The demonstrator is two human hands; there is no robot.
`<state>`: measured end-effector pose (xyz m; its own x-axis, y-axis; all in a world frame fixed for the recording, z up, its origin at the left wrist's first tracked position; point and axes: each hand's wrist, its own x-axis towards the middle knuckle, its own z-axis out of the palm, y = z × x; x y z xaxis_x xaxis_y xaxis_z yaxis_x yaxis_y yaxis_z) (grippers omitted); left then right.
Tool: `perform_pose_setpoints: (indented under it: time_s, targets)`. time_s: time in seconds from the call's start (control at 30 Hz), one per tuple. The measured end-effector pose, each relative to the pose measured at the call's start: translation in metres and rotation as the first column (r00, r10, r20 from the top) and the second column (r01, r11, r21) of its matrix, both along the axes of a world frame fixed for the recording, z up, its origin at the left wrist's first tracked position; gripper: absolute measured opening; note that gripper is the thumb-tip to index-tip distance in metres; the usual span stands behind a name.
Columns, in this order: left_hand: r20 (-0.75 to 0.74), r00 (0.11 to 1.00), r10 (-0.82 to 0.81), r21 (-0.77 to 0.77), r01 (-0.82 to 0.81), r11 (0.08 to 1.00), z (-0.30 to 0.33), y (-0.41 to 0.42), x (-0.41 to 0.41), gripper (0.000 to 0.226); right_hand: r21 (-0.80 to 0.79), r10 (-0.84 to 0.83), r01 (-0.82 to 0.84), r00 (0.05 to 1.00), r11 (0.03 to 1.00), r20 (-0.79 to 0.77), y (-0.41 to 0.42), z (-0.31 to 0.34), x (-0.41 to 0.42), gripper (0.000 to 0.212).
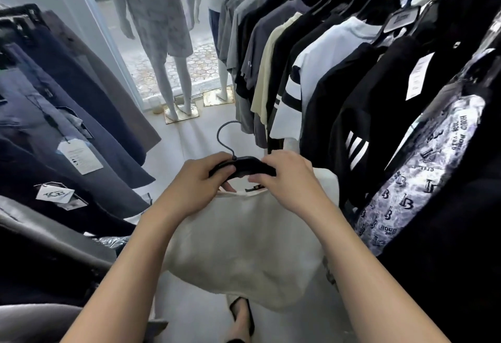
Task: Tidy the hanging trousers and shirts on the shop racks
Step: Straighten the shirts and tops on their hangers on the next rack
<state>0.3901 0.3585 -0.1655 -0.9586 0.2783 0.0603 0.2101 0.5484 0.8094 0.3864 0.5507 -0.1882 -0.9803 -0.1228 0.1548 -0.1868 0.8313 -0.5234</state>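
Trousers (67,104) hang at far left, dark, with paper tags. Left hand (198,182) grips black hanger (244,169), fingers curled over its left end. White shirt (244,247) hangs below the hanger, collar at its underside, mid-aisle. Right hand (290,177) holds hanger's right end, fingers curled. Shirts on rack (339,71) at right.

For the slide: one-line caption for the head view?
Both hands, left and right, grip a black hanger at a white shirt's collar, between shop racks.
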Motion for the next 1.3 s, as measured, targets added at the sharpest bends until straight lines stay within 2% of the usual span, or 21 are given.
perform_pose_setpoints:
  time_s: [0.1,0.2,0.27,0.47,0.53,0.7,0.87,0.93,1.03,1.13,1.2,1.3]
  targets:
    - [-0.062,0.995,0.080,-0.064,-0.084,0.994,0.001,0.003,-0.002,0.014,-0.028,-0.015,0.015,1.000,0.999,0.010,0.011,0.005,0.005,0.021]
    - [-0.093,0.980,0.178,-0.125,-0.189,0.974,-0.002,0.003,-0.006,0.033,-0.091,-0.049,0.051,0.998,0.995,0.029,0.026,0.004,0.008,0.027]
    - [-0.103,0.978,0.179,-0.127,-0.191,0.973,-0.003,0.008,-0.007,0.034,-0.099,-0.059,0.063,0.997,0.993,0.044,0.035,0.005,0.009,0.026]
    - [-0.219,0.960,0.177,-0.183,-0.219,0.958,0.001,0.042,-0.012,0.044,0.105,-0.196,0.194,0.980,0.975,0.013,0.059,0.020,0.013,0.027]
    - [-0.275,0.954,0.118,-0.204,-0.177,0.963,0.006,0.053,-0.016,0.047,0.113,-0.234,0.234,0.972,0.966,-0.016,0.064,0.029,0.011,0.029]
    - [-0.417,0.903,-0.107,-0.179,0.035,0.983,0.035,0.086,-0.038,0.034,0.146,-0.343,0.357,0.933,0.923,-0.112,0.086,0.055,0.000,0.030]
    - [-0.562,0.800,-0.210,-0.160,0.144,0.977,0.069,0.137,-0.070,0.044,-0.070,-0.493,0.488,0.856,0.870,-0.154,0.117,0.085,-0.019,0.023]
    - [-0.573,0.790,-0.216,-0.142,0.163,0.976,0.082,0.160,-0.081,0.046,-0.096,-0.554,0.546,0.810,0.832,-0.191,0.128,0.098,-0.025,0.025]
    - [-0.587,0.781,-0.213,-0.116,0.179,0.977,0.103,0.192,-0.096,0.044,-0.117,-0.618,0.608,0.752,0.785,-0.229,0.139,0.117,-0.033,0.049]
    - [-0.571,0.788,-0.230,-0.113,0.202,0.973,0.123,0.221,-0.112,0.047,-0.200,-0.629,0.597,0.746,0.777,-0.218,0.143,0.138,-0.039,0.067]
    - [-0.547,0.803,-0.237,-0.125,0.202,0.971,0.134,0.239,-0.126,0.049,-0.221,-0.647,0.611,0.742,0.760,-0.175,0.147,0.151,-0.041,0.070]
    - [-0.563,0.790,-0.244,-0.128,0.208,0.970,0.146,0.263,-0.147,0.049,-0.248,-0.681,0.637,0.711,0.730,-0.175,0.159,0.163,-0.040,0.064]
